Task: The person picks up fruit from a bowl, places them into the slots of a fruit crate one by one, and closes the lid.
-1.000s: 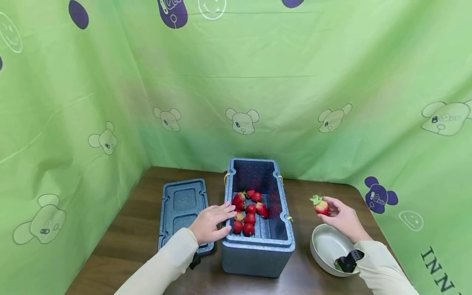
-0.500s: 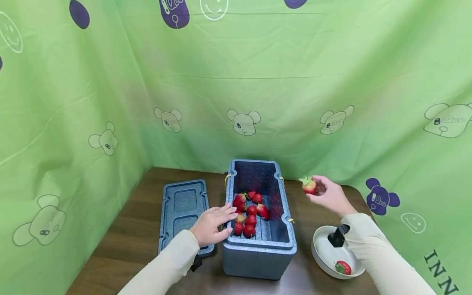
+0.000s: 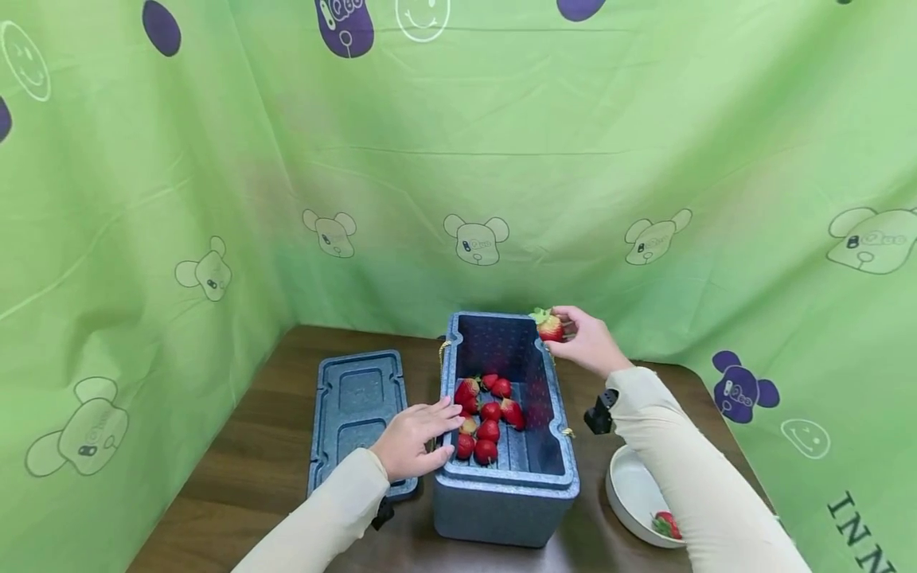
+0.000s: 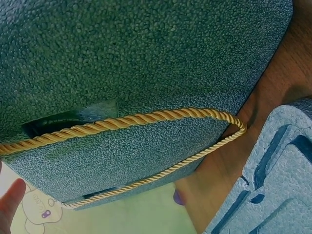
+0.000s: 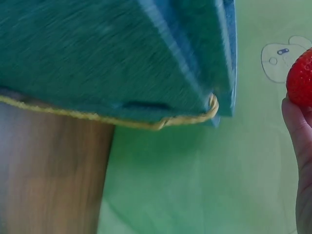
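Note:
My right hand (image 3: 589,344) pinches a strawberry (image 3: 548,327) with green leaves at the far right corner of a blue-grey foam box (image 3: 505,509). The same strawberry (image 5: 301,80) shows red at the edge of the right wrist view. My left hand (image 3: 417,439) rests on the box's left rim with its fingers fairly straight. Several strawberries (image 3: 489,430) lie inside the box, mostly along its left side. A gold rope handle (image 4: 146,118) runs along the box's side in the left wrist view.
The box's lid (image 3: 358,398) lies on the wooden table (image 3: 236,469) to the left. A white bowl (image 3: 630,493) stands at the right with a strawberry (image 3: 666,524) in it, partly behind the right sleeve. A green curtain (image 3: 401,183) hangs close behind the table.
My right hand has carried its strawberry from above the bowl leftward and away to the box's far right corner. The left hand has stayed on the rim.

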The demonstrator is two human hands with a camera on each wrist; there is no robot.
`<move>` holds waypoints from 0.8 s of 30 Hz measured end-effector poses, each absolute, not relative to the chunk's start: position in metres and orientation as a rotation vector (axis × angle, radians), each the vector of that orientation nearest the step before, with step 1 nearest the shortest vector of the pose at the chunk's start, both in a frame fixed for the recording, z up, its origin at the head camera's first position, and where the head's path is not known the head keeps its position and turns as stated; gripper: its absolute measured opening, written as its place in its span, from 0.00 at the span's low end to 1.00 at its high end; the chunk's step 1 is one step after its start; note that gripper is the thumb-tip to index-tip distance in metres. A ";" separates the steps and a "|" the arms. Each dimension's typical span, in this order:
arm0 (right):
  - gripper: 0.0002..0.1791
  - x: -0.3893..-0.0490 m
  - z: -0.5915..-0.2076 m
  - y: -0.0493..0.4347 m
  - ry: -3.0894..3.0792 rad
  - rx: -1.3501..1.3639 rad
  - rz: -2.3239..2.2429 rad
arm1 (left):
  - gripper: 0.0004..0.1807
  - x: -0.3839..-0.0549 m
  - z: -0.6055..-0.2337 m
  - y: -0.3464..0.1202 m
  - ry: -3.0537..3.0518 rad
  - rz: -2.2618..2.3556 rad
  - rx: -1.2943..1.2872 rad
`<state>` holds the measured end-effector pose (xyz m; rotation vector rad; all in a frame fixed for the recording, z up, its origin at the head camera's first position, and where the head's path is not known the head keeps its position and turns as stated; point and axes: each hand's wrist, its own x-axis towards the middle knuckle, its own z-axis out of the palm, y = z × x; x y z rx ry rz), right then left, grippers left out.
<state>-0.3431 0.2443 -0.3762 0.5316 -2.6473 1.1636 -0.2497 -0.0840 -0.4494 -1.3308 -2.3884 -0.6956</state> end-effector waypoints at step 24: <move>0.30 -0.383 -0.379 0.158 -2.655 0.485 1.404 | 0.20 -0.255 -0.452 -0.085 -2.320 -0.682 -1.372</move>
